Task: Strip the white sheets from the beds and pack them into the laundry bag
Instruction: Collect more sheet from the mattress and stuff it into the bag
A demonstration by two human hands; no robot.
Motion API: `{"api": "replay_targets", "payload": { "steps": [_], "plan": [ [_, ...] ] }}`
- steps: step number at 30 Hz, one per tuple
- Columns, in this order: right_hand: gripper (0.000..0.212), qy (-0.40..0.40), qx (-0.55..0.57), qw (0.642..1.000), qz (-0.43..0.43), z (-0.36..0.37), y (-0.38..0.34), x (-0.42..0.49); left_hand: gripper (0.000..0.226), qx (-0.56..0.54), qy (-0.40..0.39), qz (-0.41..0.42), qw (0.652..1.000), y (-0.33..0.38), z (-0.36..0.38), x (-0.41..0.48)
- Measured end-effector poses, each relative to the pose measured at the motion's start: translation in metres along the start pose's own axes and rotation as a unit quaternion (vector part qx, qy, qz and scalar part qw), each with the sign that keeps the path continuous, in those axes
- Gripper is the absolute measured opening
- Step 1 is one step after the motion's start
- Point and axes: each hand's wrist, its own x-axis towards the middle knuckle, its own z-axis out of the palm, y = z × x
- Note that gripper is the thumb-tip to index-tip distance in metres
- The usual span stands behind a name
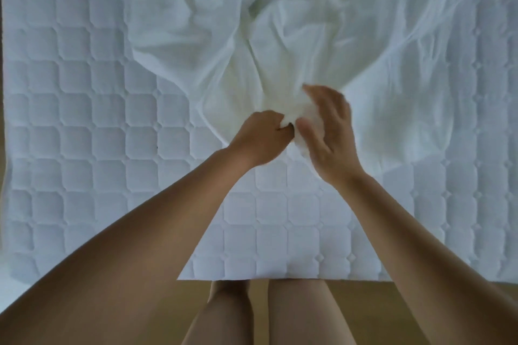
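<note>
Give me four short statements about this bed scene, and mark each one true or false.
1. The left hand grips a bunch of the sheet. True.
2. The sheet covers the whole mattress. False: the quilted mattress lies bare on its near and left parts.
3. A laundry bag lies on the bed. False: none is in view.
4. The right hand has its fingers loosely spread at the bunched sheet. True.
</note>
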Motion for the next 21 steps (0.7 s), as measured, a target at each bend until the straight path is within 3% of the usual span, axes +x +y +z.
{"api": "replay_targets", "payload": {
  "steps": [2, 5, 7, 9, 12, 14, 16, 18, 21],
  "plan": [
    [0.067, -0.097, -0.075, 0.990, -0.071, 0.004, 0.000, -0.013, 0.028, -0.070, -0.020, -0.022, 0.997, -0.001, -0.002, -0.018],
    [0.074, -0.191, -0.178, 0.961, -0.086, 0.011, 0.003, -0.016, 0.034, -0.155, -0.011, -0.056, 0.986, -0.009, -0.017, -0.035],
    [0.066, -0.191, -0.207, 0.958, -0.053, 0.014, -0.001, -0.012, 0.031, -0.122, 0.010, -0.047, 0.991, -0.011, -0.024, -0.044],
    [0.051, -0.152, -0.128, 0.979, 0.048, 0.019, -0.015, -0.009, 0.030, -0.021, 0.069, -0.010, 0.997, -0.012, -0.025, -0.054],
    [0.021, -0.120, 0.042, 0.974, 0.188, 0.028, -0.041, -0.010, 0.082, 0.161, 0.152, 0.123, 0.967, -0.026, -0.027, -0.071],
    [0.024, -0.139, 0.056, 0.971, 0.185, 0.030, -0.058, -0.010, 0.116, 0.289, 0.170, 0.121, 0.934, -0.041, -0.031, -0.073],
    [0.027, -0.170, 0.058, 0.965, 0.190, 0.027, -0.073, -0.003, 0.130, 0.328, 0.160, 0.069, 0.929, -0.053, -0.035, -0.067],
    [0.023, -0.199, 0.104, 0.947, 0.230, 0.022, -0.082, 0.008, 0.124, 0.306, 0.130, 0.050, 0.942, -0.058, -0.035, -0.057],
    [0.028, -0.166, 0.163, 0.923, 0.307, 0.023, -0.079, 0.016, 0.067, 0.129, 0.109, 0.068, 0.983, -0.051, -0.031, -0.043]
  ]
}}
